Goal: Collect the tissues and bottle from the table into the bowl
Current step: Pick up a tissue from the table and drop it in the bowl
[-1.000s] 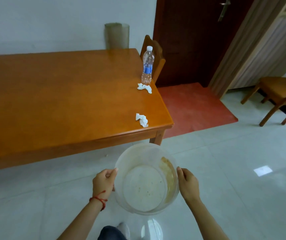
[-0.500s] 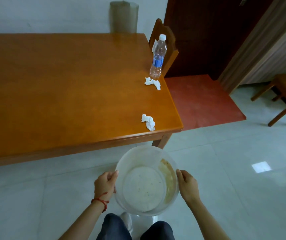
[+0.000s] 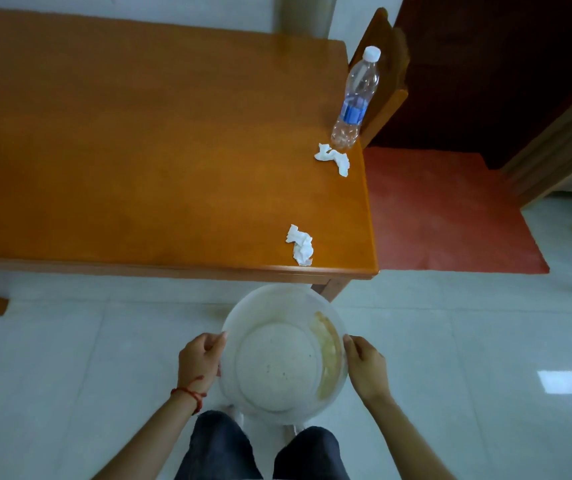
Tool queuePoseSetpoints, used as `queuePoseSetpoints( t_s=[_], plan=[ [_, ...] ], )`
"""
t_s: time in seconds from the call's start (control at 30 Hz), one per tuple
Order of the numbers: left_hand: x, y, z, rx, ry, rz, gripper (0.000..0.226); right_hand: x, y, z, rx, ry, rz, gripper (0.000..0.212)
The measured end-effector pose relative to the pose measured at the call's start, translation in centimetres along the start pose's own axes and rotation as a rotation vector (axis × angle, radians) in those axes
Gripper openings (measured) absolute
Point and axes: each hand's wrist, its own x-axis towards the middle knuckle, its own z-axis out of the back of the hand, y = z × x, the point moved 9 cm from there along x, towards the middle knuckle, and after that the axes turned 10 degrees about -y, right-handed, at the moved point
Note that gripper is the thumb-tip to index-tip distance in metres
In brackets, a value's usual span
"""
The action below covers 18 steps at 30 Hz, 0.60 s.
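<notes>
A clear plastic bowl [image 3: 279,299] with a brown stain inside is held over the floor, just in front of the table's near right corner. My left hand [image 3: 199,360] grips its left rim and my right hand [image 3: 365,367] grips its right rim. On the orange wooden table [image 3: 139,150] a crumpled white tissue [image 3: 301,244] lies near the front edge. A second tissue [image 3: 333,158] lies further back by the right edge. Just behind it stands an upright clear water bottle [image 3: 355,102] with a blue label and white cap.
A wooden chair [image 3: 386,81] stands behind the table's right end. A red mat [image 3: 443,213] covers the floor to the right, before a dark door. Pale tiled floor surrounds me. My legs show at the bottom edge.
The view has moved closer to the table and tilted down. The bowl, still held in both hands, is nearer the table's front corner. Tissues and bottle have not moved.
</notes>
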Motion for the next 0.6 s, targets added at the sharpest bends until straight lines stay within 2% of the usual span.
queuePoseSetpoints(
  t_s=[0.13,0.33,0.47,0.6],
  plan=[
    [-1.2,0.0,-1.1,-0.015,-0.089,0.027,0.033,2.1,-0.6,0.4,0.027,0.072,0.023,0.031],
    [-2.2,0.1,-2.1,-0.034,-0.137,0.03,0.038,4.2,-0.6,0.7,-0.046,0.141,0.084,0.026],
    [-1.7,0.6,-1.8,-0.039,-0.161,0.032,0.039,5.9,3.4,2.4,-0.105,0.004,0.211,0.033],
    [-1.3,0.6,-1.5,0.005,-0.168,0.012,0.045,7.9,10.0,2.0,-0.073,-0.067,0.446,0.035]
  ],
)
